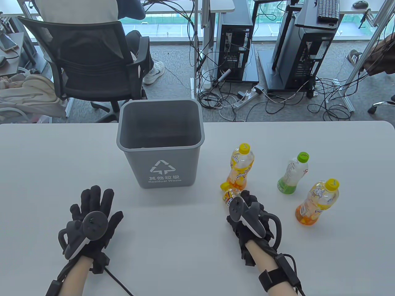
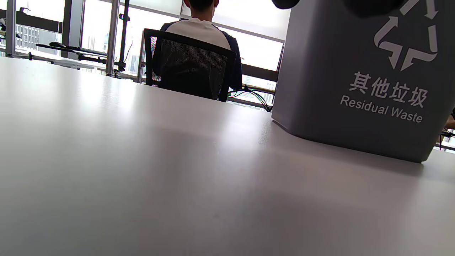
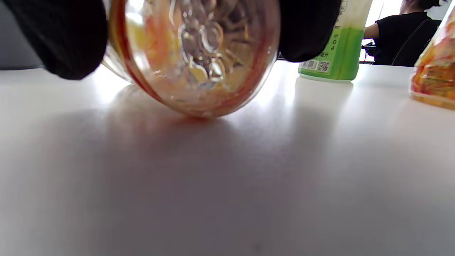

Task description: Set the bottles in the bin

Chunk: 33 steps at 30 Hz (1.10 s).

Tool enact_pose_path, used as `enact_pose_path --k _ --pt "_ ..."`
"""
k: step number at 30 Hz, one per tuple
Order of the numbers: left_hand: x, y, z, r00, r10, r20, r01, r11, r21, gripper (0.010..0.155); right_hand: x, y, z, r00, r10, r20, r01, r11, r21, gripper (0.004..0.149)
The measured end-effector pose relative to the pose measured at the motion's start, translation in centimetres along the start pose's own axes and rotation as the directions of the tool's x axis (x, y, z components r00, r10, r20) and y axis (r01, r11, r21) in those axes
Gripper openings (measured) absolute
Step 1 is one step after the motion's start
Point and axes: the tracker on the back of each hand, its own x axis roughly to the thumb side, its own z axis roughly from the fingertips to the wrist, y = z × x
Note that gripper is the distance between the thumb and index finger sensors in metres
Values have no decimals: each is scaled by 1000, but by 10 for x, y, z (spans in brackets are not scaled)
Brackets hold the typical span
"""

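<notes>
The grey bin [image 1: 160, 135] stands open in the middle of the table; it also fills the right of the left wrist view [image 2: 355, 71]. My right hand [image 1: 245, 206] grips an orange bottle [image 1: 230, 195] that lies on its side on the table, yellow cap toward the bin. In the right wrist view its clear base [image 3: 199, 53] rests on the table between my gloved fingers [image 3: 60, 35]. Three bottles stand upright: an orange one [image 1: 242, 166], a green one [image 1: 293, 174] and another orange one [image 1: 318, 202]. My left hand [image 1: 94, 206] rests flat, fingers spread, left of the bin.
The white table [image 1: 46, 160] ends just behind the bin. Beyond it a person sits in a black office chair [image 1: 92, 61], with computer towers and cables on the floor. The green bottle [image 3: 334, 53] and an orange bottle [image 3: 433, 74] stand close to the right of my right hand.
</notes>
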Motion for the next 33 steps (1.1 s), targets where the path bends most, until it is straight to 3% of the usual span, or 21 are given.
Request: enact_pose_path --k 7,12,27,33 --pt "-1 0 0 1000 6 -3 -6 1000 -1 78 1 -1 1 1000 -22 5 22 999 -39 94" --pt "-1 0 -1 1000 13 -10 -13 1000 -5 78 7 -24 8 997 -68 45 72 993 -95 94" --pt "-2 1 -1 1000 13 -15 -13 1000 -9 78 39 -183 19 978 -162 134 202 900 -386 93" --pt "-3 1 -1 1000 13 -28 -13 1000 -5 78 68 -230 11 979 -134 157 192 865 -463 92"
